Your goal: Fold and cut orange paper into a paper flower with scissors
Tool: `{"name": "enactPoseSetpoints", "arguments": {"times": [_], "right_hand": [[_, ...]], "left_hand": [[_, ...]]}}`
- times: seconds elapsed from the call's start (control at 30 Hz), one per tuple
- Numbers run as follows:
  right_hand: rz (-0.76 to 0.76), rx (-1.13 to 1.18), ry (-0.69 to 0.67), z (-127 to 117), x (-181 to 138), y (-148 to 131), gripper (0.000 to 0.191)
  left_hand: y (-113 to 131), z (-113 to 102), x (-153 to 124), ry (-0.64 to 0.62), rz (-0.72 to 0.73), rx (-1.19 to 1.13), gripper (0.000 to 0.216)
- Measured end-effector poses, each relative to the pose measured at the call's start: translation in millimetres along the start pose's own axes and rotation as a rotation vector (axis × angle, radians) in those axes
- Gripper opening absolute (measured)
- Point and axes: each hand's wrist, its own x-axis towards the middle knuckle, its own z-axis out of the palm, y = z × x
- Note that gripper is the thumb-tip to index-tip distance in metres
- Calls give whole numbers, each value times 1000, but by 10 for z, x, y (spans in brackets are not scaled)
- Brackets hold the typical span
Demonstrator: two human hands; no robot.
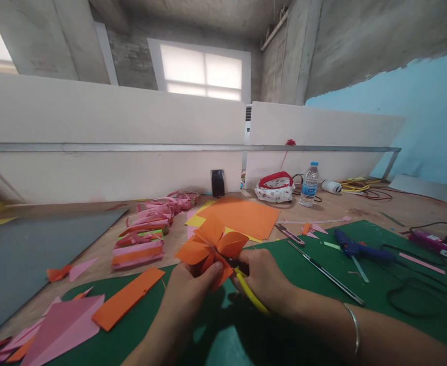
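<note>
In the middle of the head view, an orange paper flower [210, 244] with wide petals is gripped by my left hand [192, 284], thumb on its lower petals. My right hand [263, 277] is closed around a pair of yellow-handled pliers [251, 295]. The dark jaws of the pliers reach in among the petals at the flower's right side; their tips are partly hidden. Both hands are above the green cutting mat [223, 340]. To the left of my left hand lies a folded orange paper strip [127, 299].
Pink and orange paper pieces [68, 325] lie at the left front, with bundled strips [139, 249] behind. Orange sheets [242, 216] lie beyond the flower. A utility knife [290, 235], a pen [324, 272] and a blue glue gun [360, 249] lie right. A water bottle [309, 185] and phone [217, 183] stand behind.
</note>
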Motion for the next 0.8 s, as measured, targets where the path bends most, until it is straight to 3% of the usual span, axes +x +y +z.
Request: {"name": "enactPoseSetpoints", "arguments": {"times": [0.17,0.33,0.63,0.8], "right_hand": [[-29,-13,-66,-30,20,42,15],[-30,-46,-109,-77,35,63,10],[-73,67,-190,-90,-18,26,6],[-56,29,-141,-79,-41,-14,12]], "left_hand": [[-27,3,15,-10,-41,-87,40],[23,-1,1,-34,-131,-198,32],[190,-54,-41,123,-60,-233,23],[165,-45,-37,175,-32,-177,23]]}}
